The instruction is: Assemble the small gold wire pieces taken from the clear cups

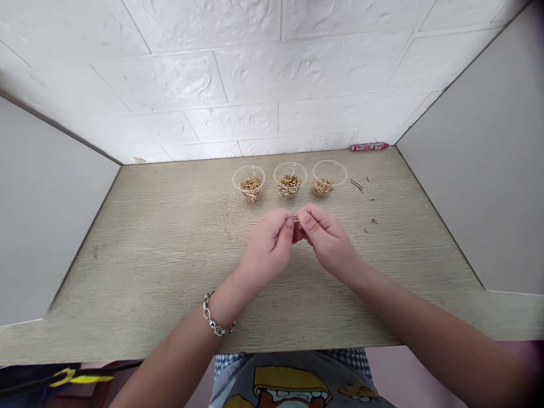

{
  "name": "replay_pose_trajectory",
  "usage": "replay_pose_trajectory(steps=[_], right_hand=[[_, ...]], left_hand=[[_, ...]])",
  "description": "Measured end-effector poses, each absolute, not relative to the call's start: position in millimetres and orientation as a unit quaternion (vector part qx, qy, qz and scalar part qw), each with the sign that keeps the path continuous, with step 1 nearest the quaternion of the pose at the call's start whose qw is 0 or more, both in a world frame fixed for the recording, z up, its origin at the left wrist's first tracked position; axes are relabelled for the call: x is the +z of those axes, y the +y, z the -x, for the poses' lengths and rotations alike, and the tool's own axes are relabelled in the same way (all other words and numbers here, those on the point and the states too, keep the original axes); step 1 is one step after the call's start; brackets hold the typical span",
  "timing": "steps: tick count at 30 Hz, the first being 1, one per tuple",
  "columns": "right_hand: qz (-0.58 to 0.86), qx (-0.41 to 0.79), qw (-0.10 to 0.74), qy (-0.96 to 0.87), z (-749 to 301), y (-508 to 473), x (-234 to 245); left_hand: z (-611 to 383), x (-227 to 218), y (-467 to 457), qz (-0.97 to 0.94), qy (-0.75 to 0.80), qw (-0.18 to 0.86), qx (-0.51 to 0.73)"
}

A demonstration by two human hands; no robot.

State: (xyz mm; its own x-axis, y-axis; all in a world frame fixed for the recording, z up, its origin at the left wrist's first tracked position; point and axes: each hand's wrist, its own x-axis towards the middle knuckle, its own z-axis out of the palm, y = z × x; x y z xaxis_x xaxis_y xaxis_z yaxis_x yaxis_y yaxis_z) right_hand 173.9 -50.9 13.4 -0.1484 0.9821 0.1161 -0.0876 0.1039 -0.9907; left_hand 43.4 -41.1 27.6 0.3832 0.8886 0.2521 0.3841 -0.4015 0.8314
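Observation:
My left hand point(268, 246) and my right hand point(325, 238) meet above the middle of the wooden table point(161, 249). Both are closed in a pinch around a tiny brass-coloured part point(295, 217) held between the fingertips. A chain bracelet sits on my left wrist. Just beyond the hands stand three small clear cups in a row: a left cup point(249, 182), a middle cup point(289, 179) and a right cup point(329, 178). Each one holds several small brass-coloured metal pieces.
A few loose brass pins point(356, 184) lie on the table right of the cups. A red and white tube point(369, 147) rests against the white brick-pattern back wall. Grey panels close off both sides of the table.

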Motion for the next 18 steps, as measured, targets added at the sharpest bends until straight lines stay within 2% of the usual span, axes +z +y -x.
replay_pose_trajectory(steps=[9,18], right_hand=[[0.474,0.380,0.471,-0.640,-177.9,-53.5,16.4],[0.481,0.292,0.466,-0.683,-175.3,-54.4,14.6]], left_hand=[[-43.7,26.7,-42.0,-0.764,0.421,0.320,0.369],[-45.1,23.8,-40.9,-0.756,0.447,0.314,0.361]])
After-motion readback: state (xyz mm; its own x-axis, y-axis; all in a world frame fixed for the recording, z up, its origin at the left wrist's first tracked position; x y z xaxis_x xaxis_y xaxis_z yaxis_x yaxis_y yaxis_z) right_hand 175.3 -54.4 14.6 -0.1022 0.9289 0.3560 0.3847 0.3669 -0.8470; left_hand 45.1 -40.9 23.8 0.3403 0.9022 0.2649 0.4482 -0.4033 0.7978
